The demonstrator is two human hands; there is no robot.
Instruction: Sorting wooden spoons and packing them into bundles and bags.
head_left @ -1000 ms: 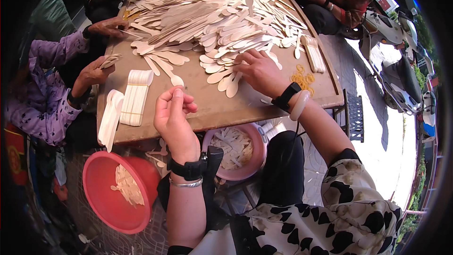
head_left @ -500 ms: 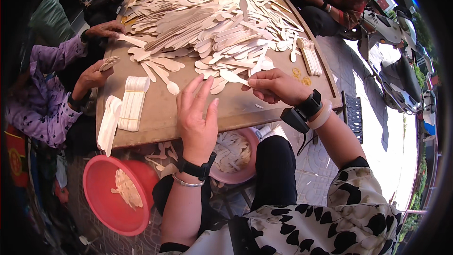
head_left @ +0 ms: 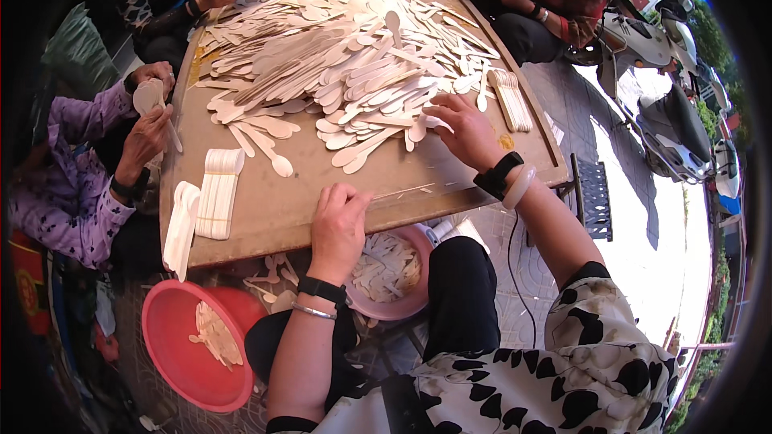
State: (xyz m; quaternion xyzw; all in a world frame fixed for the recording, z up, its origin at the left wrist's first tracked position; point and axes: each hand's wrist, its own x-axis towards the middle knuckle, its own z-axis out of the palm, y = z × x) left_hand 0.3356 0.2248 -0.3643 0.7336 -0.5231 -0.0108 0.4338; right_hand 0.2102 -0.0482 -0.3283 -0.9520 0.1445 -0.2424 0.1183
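Loosely, wooden spoons [head_left: 322, 68] lie heaped before both hands [head_left: 469, 138].

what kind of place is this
Probably a small open-air work spot beside a street or yard: loose wooden spoons are heaped on a table, with neat bundles near its edges, and scooters stand on sunlit paving to the right.

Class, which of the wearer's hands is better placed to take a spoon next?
Probably the right hand: it is at the edge of the spoon pile; the left hand is by the near edge of the table.
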